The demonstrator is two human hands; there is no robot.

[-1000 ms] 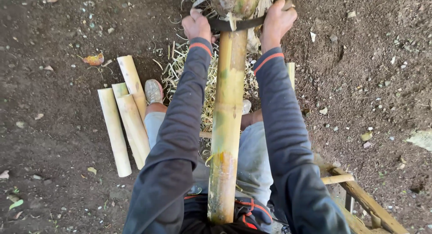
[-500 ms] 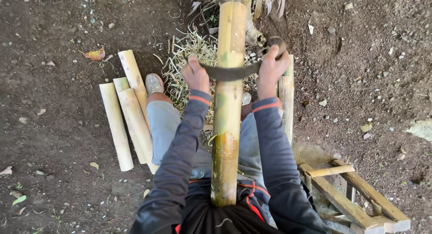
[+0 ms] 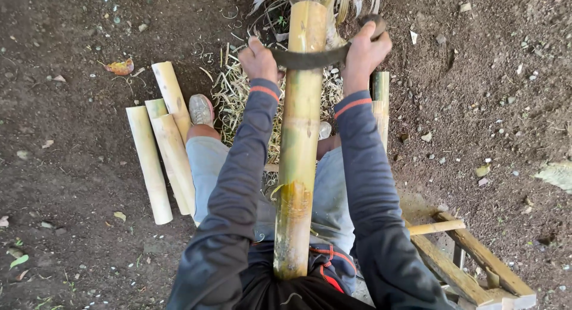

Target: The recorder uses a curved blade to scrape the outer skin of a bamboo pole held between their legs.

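Seen from above: left hand (image 3: 257, 60) and right hand (image 3: 363, 51), each clenched on one end of a dark curved two-handled blade (image 3: 310, 58) laid across a thick, glossy yellow-green bamboo pole (image 3: 300, 143) slanting up from the lap. Pale, smooth peeled bamboo lengths (image 3: 161, 149) lying together on dark crumbly soil (image 3: 71, 167) at left; stringy straw-coloured shavings (image 3: 238, 89) beneath the pole; rough wooden frame (image 3: 465, 262) at lower right.

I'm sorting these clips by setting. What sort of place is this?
Probably an outdoor, makeshift bamboo-working spot. The ground is bare dark soil with pebbles and dry leaves, peeled bamboo sections lie on it, and pale shavings are piled beneath the bamboo pole that both hands scrape with a two-handled blade.
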